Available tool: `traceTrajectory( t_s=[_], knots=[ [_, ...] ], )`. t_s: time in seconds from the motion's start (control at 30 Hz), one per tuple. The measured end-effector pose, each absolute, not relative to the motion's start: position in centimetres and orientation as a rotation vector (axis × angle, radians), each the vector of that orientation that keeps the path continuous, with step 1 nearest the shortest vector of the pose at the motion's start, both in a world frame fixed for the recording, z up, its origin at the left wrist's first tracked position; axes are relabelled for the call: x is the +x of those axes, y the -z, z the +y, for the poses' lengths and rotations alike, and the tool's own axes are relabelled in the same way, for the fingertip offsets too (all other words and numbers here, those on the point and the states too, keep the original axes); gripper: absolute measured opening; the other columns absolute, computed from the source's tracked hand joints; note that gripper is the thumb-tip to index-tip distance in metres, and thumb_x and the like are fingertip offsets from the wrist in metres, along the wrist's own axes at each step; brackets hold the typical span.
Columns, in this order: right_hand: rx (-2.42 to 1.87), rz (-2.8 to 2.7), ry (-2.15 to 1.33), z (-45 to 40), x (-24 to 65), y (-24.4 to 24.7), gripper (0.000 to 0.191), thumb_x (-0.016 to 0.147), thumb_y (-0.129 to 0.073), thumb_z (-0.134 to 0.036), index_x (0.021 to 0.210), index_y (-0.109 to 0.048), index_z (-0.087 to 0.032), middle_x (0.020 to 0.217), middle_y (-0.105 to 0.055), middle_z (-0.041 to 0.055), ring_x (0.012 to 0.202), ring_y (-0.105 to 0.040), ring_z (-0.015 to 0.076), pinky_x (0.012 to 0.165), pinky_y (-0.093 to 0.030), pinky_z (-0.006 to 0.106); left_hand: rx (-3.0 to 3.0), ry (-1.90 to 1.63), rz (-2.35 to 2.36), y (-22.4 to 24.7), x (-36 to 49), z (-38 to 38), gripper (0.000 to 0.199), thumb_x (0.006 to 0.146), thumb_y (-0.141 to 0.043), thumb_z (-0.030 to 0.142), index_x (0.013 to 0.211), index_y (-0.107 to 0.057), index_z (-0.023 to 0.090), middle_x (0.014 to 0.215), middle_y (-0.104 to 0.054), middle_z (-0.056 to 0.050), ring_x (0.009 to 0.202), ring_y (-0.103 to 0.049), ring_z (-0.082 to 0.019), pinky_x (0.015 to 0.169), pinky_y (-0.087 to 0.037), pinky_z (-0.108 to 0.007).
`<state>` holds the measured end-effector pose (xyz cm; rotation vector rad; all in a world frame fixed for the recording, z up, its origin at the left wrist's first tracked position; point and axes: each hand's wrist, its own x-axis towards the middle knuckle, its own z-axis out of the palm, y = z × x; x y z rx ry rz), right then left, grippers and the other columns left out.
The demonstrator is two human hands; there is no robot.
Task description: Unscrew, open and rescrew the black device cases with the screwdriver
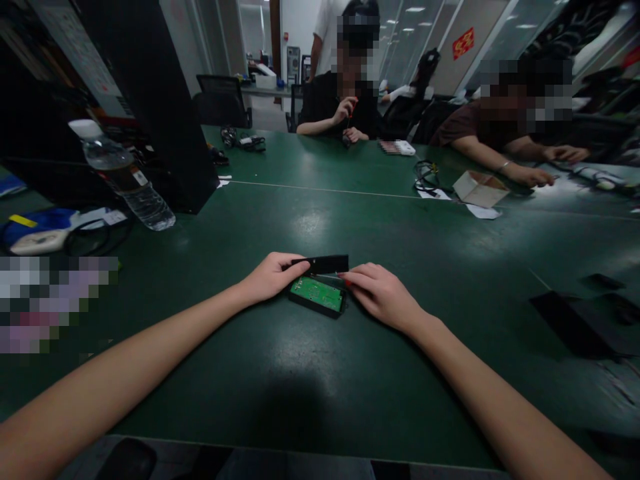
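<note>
My left hand (273,275) is closed on a flat black cover (327,265), its thumb pressed against the near face. The cover is tilted up above the back edge of a small black case (316,309). Inside that case lies a green circuit board (317,293), facing up. My right hand (385,295) pinches a screwdriver (347,283) with a red handle, just right of the case. Its thin shaft points left, between cover and board; where the tip ends is hard to make out.
A water bottle (127,177) leans at the left beside a tall black panel (150,100). A black box (583,323) lies at the right. Across the green table (310,373) are cables (427,177), a small open carton (481,189) and two seated people, one holding a red tool (353,107).
</note>
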<state>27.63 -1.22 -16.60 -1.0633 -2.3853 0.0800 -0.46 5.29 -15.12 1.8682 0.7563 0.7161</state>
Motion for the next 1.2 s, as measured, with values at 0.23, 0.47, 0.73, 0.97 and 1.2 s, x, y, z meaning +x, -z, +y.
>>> traceTrajectory(
  t_s=[0.23,0.47,0.73,0.97,1.2],
  knots=[
    [-1.128,-2.328,-0.199,-1.3,27.7,16.4,0.033,0.102,-0.052,-0.023,0.132,-0.064,-0.025,0.118,-0.071,0.0103,0.104,-0.069,0.0224,0.088,-0.061,0.041,1.429,-0.972,0.847,16.0,0.1,6.2,0.052,0.091,-0.064,0.062,0.097,-0.072,0.011,0.092,-0.078,-0.012,0.076,-0.071,-0.019,0.076,-0.056,-0.031],
    [-1.146,-2.23,-0.234,-2.0,26.1,16.1,0.025,0.103,-0.047,-0.021,0.118,-0.067,-0.022,0.116,-0.069,0.011,0.102,-0.069,0.0206,0.088,-0.061,0.037,1.477,-0.953,0.822,15.8,0.1,6.2,0.049,0.092,-0.063,0.06,0.091,-0.071,0.012,0.087,-0.077,-0.009,0.068,-0.066,-0.015,0.072,-0.054,-0.028],
    [-1.106,-2.352,-0.277,-4.3,22.3,14.8,0.051,0.095,-0.066,-0.046,0.136,-0.055,-0.019,0.126,-0.069,0.0153,0.112,-0.064,0.0302,0.094,-0.055,0.05,1.49,-0.845,0.748,15.9,0.5,5.6,0.048,0.093,-0.061,0.06,0.098,-0.07,0.013,0.092,-0.078,-0.01,0.078,-0.072,-0.02,0.076,-0.056,-0.031],
    [-1.051,-2.406,-0.3,-5.6,20.7,14.8,0.048,0.096,-0.063,-0.033,0.14,-0.052,-0.018,0.122,-0.07,0.0131,0.105,-0.065,0.0277,0.091,-0.055,0.048,1.787,-0.721,0.822,15.5,0.4,5.4,0.039,0.098,-0.055,0.049,0.092,-0.074,0.015,0.088,-0.077,-0.006,0.087,-0.071,-0.023,0.085,-0.053,-0.033],
    [-1.021,-2.112,-0.014,-4.9,26.1,12.5,0.055,0.094,-0.065,-0.026,0.147,-0.048,-0.025,0.124,-0.07,0.0092,0.109,-0.067,0.0234,0.091,-0.057,0.039,1.833,-0.678,0.812,15.6,0.3,5.4,0.038,0.1,-0.051,0.045,0.099,-0.073,0.014,0.09,-0.076,-0.006,0.081,-0.068,-0.019,0.079,-0.051,-0.029]
  ],
)
